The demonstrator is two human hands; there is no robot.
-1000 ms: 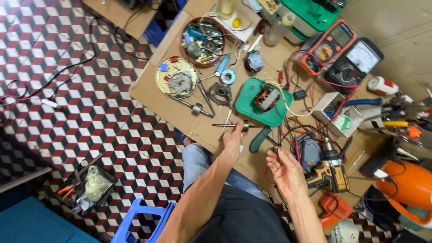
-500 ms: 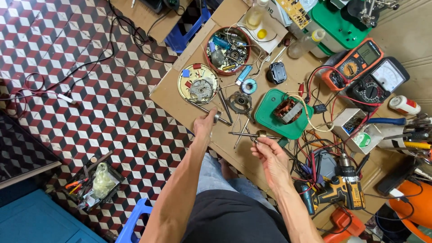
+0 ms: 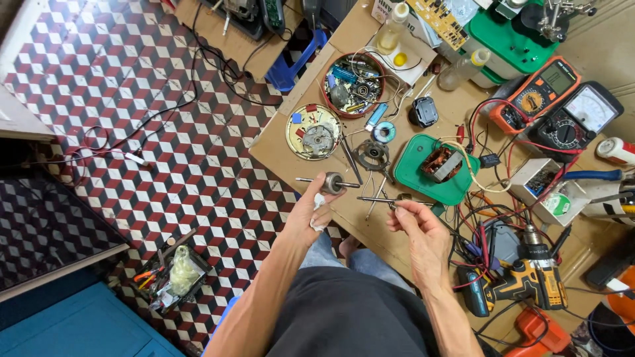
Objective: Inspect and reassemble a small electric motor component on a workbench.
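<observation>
While over worn cardboard (image 3: pixel 291 142), steel-shafted rotor (image 3: pixel 331 182), thin rod (image 3: pixel 378 199).

Both bare forearms reach forward from the lower edge of the view, elbows bent and tucked near the torso. The left hand (image 3: pixel 316 205) is raised with the palm turned inward; its thumb and fingertips close around a small round part on a thin shaft, and a scrap of white cloth sits tucked against the palm under the curled fingers. The right hand (image 3: pixel 418 228) lies just to the right of the left, wrist slightly cocked, back of the hand partly up; its thumb and forefinger pinch the end of a slim metal rod, the other fingers loosely curled beneath. The two hands are near each other, not touching.
</observation>
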